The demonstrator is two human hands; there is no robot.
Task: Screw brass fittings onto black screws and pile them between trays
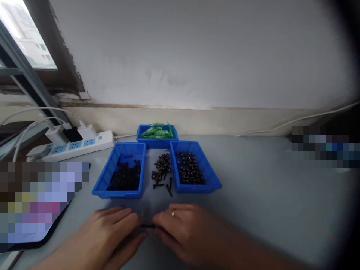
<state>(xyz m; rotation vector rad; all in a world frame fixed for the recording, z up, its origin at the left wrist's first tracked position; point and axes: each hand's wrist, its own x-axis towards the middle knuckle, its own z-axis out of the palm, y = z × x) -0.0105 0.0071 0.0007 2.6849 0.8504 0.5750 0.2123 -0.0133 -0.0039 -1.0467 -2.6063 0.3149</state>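
Observation:
Low over the front of the table, a thin black screw (147,226) spans the small gap between my two hands. My left hand (112,228) is closed, its bent fingers and thumb around the screw's left end. At the right end, my right hand (184,228), with a gold ring on one finger, pinches the screw; its fingers cover whatever is on that end. Just beyond, a blue bin (97,193) holds many loose black screws (125,176). Another blue bin (215,186) contains dark, shiny-topped small parts (192,170). Between the bins lie loose screws (168,189) and a pile of similar shiny parts (161,165).
A smaller blue bin (157,143) with green plastic pieces (157,131) stands against the wall. A white power strip (81,146) with plugs and cables sits at the back left. At the left edge is a device with a blurred-out screen (36,206). The grey table (253,195) extends right.

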